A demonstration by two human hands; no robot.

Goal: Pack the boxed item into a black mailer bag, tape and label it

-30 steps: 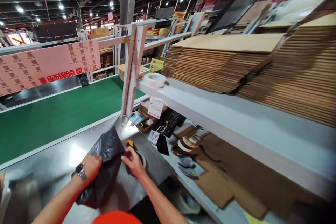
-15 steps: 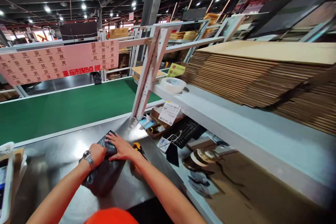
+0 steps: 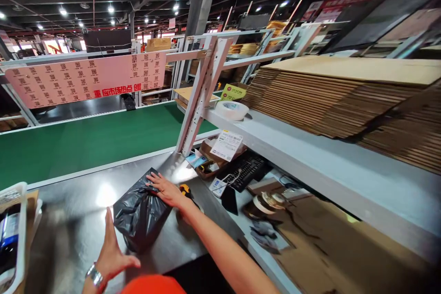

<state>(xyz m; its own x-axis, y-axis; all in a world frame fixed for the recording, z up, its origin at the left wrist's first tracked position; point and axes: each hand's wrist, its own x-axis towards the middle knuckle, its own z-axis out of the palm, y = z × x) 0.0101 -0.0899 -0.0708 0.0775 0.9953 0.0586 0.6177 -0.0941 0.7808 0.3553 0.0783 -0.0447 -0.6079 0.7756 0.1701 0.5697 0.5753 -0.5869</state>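
Observation:
A black plastic-wrapped package (image 3: pixel 139 213) lies on the metal table (image 3: pixel 74 220), its film creased. My right hand (image 3: pixel 166 189) rests on the package's upper right part, fingers stretched out and spread. Off the package's left side, my left hand (image 3: pixel 113 255) is open, thumb and fingers wide apart, with nothing in it. A metal watch (image 3: pixel 94 275) is on my left wrist. Just beyond my right wrist is a yellow-and-black tool (image 3: pixel 185 190), partly hidden by the arm.
A green conveyor belt (image 3: pixel 86 140) runs behind the table. At left stands a white basket (image 3: pixel 23 239) holding bottles. A shelf (image 3: pixel 310 161) on the right bears a tape roll (image 3: pixel 231 110) and stacked flat cardboard (image 3: pixel 310 101); below it is a keyboard (image 3: pixel 250 172).
My left hand has let go of the package and moved down and left, opening. My right hand has shifted slightly right and stays on the package. The view has turned slightly left.

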